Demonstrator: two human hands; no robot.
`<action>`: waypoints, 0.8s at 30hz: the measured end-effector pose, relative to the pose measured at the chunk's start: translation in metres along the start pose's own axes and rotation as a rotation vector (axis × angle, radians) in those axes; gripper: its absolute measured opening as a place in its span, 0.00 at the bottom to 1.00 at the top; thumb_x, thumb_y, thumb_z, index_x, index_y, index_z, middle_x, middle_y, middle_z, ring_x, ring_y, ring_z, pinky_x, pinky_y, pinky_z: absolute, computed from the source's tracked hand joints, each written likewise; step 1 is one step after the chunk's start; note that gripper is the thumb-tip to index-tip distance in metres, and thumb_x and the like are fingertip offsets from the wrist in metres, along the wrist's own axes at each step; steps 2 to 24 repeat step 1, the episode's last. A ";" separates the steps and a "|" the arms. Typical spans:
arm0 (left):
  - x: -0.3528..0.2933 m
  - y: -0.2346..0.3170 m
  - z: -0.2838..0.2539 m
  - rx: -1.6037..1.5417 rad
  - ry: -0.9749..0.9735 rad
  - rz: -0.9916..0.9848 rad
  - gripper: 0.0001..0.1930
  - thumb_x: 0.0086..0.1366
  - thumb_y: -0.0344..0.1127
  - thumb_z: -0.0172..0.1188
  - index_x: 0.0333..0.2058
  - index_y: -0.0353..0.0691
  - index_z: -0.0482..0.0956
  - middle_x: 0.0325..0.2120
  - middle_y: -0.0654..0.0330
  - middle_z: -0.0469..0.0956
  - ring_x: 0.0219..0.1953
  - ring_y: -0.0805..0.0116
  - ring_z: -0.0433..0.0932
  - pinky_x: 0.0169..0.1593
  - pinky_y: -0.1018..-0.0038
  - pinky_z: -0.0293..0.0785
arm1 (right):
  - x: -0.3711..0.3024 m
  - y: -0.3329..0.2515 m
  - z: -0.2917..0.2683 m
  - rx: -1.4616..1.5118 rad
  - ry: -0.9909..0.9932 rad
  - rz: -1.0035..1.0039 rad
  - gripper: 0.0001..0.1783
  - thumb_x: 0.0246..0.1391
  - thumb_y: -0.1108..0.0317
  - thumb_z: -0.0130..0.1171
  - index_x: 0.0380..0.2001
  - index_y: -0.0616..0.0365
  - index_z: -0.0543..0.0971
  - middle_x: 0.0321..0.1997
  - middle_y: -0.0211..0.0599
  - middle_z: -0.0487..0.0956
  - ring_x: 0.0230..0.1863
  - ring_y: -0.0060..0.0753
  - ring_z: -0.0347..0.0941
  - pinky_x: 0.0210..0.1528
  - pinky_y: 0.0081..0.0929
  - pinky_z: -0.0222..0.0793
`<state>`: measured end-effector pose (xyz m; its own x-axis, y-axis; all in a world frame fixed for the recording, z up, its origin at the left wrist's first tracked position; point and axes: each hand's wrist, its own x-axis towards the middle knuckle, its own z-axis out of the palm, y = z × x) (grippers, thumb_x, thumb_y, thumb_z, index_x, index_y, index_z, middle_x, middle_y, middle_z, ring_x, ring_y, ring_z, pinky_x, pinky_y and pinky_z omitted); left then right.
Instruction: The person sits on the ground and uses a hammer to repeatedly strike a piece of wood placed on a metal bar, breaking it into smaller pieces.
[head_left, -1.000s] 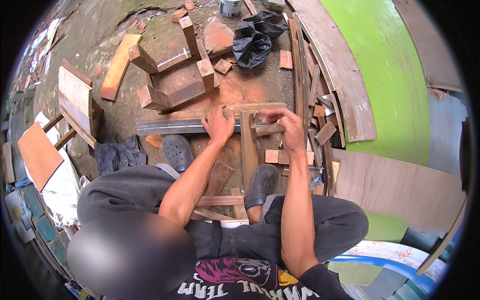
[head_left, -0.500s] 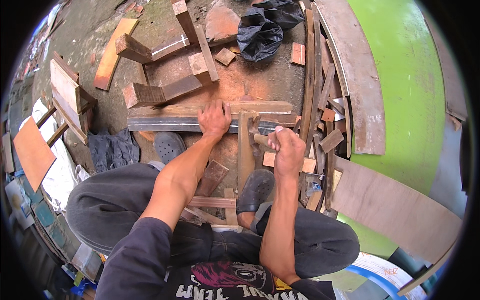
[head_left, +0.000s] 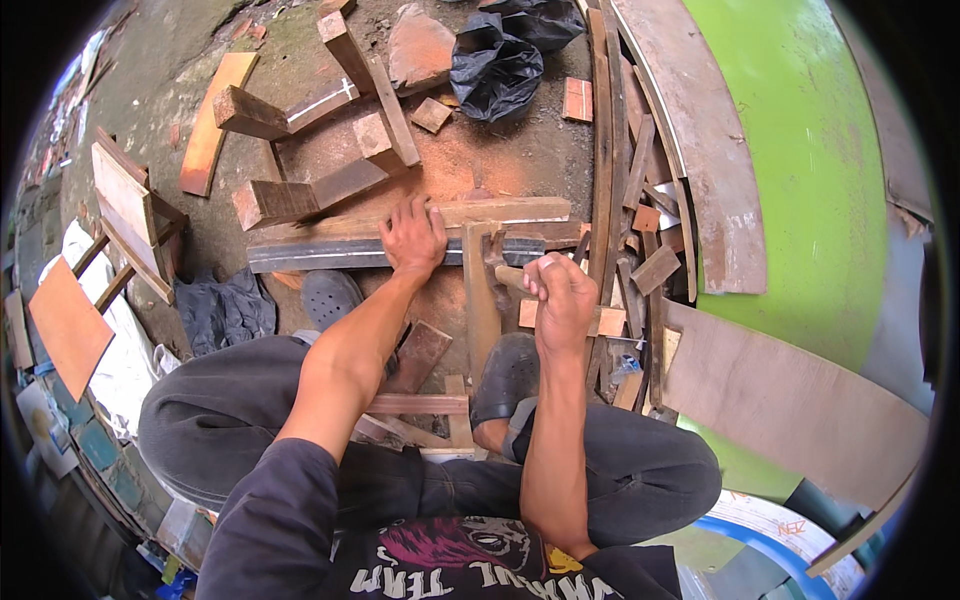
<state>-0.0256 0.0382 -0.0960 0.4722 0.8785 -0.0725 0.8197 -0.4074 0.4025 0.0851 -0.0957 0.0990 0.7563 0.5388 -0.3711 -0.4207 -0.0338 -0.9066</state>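
Note:
My left hand (head_left: 413,236) lies over a long wooden board (head_left: 500,210), its fingers bent across the top and pressing it down. Along the near side of that board runs a dark strip with a pale line (head_left: 320,255). My right hand (head_left: 562,290) is closed round the wooden handle of a hammer (head_left: 512,275). The hammer's head rests at or just above the right edge of an upright plank (head_left: 481,300), near where it meets the long board. I cannot tell whether the head touches the wood.
A frame of thick wooden pieces (head_left: 350,180) lies beyond my left hand. Black plastic bags (head_left: 495,70) sit at the back. Wood offcuts (head_left: 655,270) and long strips crowd the right, beside a green panel (head_left: 800,200). My clogs (head_left: 505,375) are close to the plank.
The whole view has shifted slightly, so everything sits a little further left. Both hands, the hammer and the boards keep nearly the same places relative to one another.

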 end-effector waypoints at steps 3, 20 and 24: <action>0.000 0.000 -0.001 -0.021 -0.017 -0.012 0.19 0.68 0.48 0.51 0.53 0.47 0.73 0.54 0.53 0.73 0.58 0.56 0.70 0.62 0.56 0.57 | 0.000 0.003 -0.004 -0.008 0.001 -0.006 0.14 0.61 0.71 0.55 0.21 0.63 0.76 0.20 0.30 0.70 0.26 0.24 0.64 0.35 0.25 0.64; 0.000 0.000 -0.001 -0.021 -0.017 -0.012 0.19 0.68 0.48 0.51 0.53 0.47 0.73 0.54 0.53 0.73 0.58 0.56 0.70 0.62 0.56 0.57 | 0.000 0.003 -0.004 -0.008 0.001 -0.006 0.14 0.61 0.71 0.55 0.21 0.63 0.76 0.20 0.30 0.70 0.26 0.24 0.64 0.35 0.25 0.64; 0.000 0.000 -0.001 -0.021 -0.017 -0.012 0.19 0.68 0.48 0.51 0.53 0.47 0.73 0.54 0.53 0.73 0.58 0.56 0.70 0.62 0.56 0.57 | 0.000 0.003 -0.004 -0.008 0.001 -0.006 0.14 0.61 0.71 0.55 0.21 0.63 0.76 0.20 0.30 0.70 0.26 0.24 0.64 0.35 0.25 0.64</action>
